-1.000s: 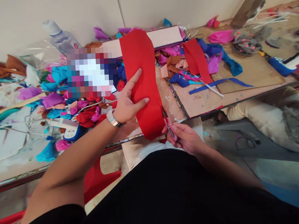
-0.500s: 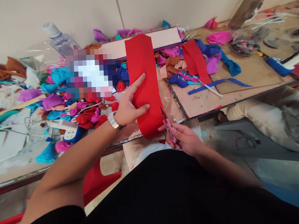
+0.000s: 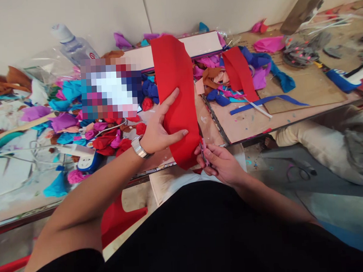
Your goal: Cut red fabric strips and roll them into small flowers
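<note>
Taking the middle of the large red strip (image 3: 177, 84) as centre, with 12 o'clock toward the wall (image 3: 194, 11), the right hand (image 3: 220, 162) is at 5 o'clock, its fingers closed around pink-handled scissors (image 3: 204, 155) at the strip's edge. The left hand (image 3: 157, 133) lies at 8 o'clock, forefinger and thumb spread wide on the strip; its other fingers are hidden. The strip lies over the table (image 3: 244, 125), its near end curving down by the table's edge. At 8 o'clock, farther out, sits a blue-and-white power strip (image 3: 90, 161); at 3, a narrow blue strip (image 3: 270, 101); toward 2, a folded red piece (image 3: 240, 73); at 10, a capped bottle (image 3: 78, 50).
</note>
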The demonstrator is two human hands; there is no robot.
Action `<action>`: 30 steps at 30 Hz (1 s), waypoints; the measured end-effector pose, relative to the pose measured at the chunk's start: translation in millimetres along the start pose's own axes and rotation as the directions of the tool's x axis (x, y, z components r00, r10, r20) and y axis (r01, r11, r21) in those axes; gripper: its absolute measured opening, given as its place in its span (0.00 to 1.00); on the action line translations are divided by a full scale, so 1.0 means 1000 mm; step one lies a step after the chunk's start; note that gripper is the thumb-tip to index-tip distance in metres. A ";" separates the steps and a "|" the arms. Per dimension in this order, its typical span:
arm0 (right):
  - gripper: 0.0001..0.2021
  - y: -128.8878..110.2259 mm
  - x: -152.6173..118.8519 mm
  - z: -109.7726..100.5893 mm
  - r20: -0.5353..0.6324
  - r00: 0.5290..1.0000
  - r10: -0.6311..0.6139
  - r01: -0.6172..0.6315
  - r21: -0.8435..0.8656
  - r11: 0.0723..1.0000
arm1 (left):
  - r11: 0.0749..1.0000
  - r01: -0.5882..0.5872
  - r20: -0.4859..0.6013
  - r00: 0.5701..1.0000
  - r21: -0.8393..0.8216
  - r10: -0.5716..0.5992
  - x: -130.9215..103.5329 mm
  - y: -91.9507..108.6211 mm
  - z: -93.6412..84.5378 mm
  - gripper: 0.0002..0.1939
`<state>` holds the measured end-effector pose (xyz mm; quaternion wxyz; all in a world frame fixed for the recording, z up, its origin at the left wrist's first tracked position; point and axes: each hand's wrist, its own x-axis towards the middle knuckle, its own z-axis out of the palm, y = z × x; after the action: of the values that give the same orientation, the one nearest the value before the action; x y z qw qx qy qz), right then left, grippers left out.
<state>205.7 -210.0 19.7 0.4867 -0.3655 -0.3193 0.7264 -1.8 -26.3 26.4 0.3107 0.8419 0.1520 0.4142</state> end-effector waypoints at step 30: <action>0.22 -0.007 0.000 0.008 0.013 0.998 0.054 -0.055 0.094 0.994 | 1.000 -0.020 -0.017 1.000 0.008 0.021 0.000 0.001 0.000 0.58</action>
<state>202.5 -208.2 29.8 0.4816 -0.3471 -0.2770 0.7555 -1.5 -27.6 27.0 0.3018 0.8410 0.1476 0.4241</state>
